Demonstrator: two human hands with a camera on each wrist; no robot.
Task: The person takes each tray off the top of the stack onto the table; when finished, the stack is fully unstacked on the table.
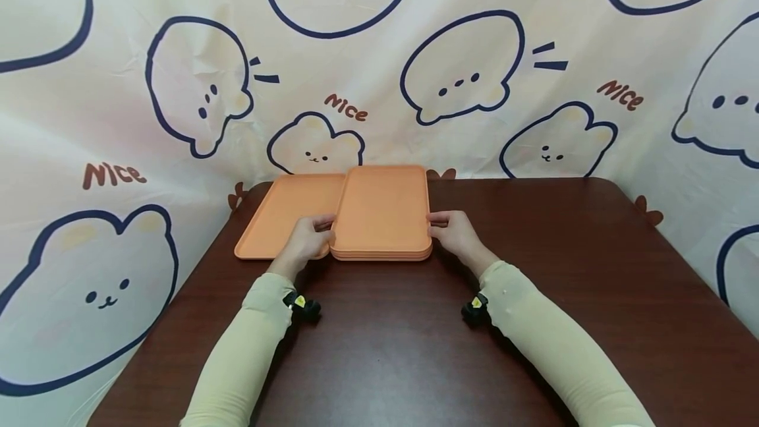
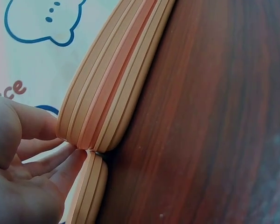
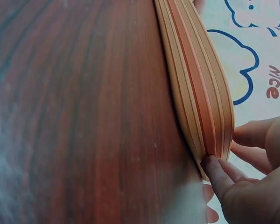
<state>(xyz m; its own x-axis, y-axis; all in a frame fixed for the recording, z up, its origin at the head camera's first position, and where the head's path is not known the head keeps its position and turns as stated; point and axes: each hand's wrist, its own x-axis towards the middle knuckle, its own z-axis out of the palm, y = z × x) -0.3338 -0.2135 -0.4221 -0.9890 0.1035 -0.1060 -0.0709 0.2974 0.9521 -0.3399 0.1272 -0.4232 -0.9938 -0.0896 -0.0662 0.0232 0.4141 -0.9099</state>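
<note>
A stack of several orange rectangular trays (image 1: 384, 206) lies near the table's back edge, one redder layer (image 2: 113, 79) showing among its sides. Left of it, right alongside, lies a lower pile of the same trays (image 1: 290, 209). My left hand (image 1: 304, 239) grips the taller stack's left edge, reaching over the lower pile's front right corner. Opposite, my right hand (image 1: 458, 232) grips the right edge, thumb and fingers at the tray sides. In the right wrist view, fingertips (image 3: 210, 163) touch the side at the redder layer.
The dark brown wooden table (image 1: 379, 348) extends in front of the trays and to the right. A cloth backdrop (image 1: 379, 71) with bear drawings hangs behind and at both sides. Each wrist wears a small black camera (image 1: 305, 308) below the sleeve cuff.
</note>
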